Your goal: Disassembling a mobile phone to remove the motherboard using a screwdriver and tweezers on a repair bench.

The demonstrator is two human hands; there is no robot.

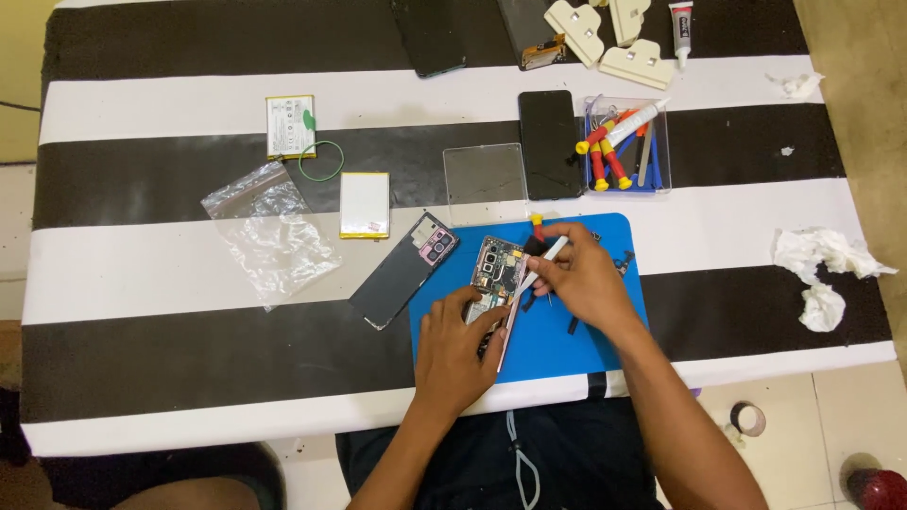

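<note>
An opened phone [495, 266] with its circuit board showing lies on a blue work mat [567, 340]. My left hand [455, 348] presses down on the phone's lower half and holds it steady. My right hand [578, 276] grips a thin white tool [545, 258] like a pen, its tip at the phone's right edge. A red-and-yellow screwdriver [536, 225] lies just above my right hand. The phone's dark back cover [404, 269] rests beside the mat on the left.
Two flat batteries [290, 125] [365, 204], a green ring, a clear plastic bag [269, 227], a glass panel [485, 172], a black phone [550, 144], a clear tray of tools [625, 144], clamps, a glue tube and crumpled tissue [822, 269] lie on the striped table.
</note>
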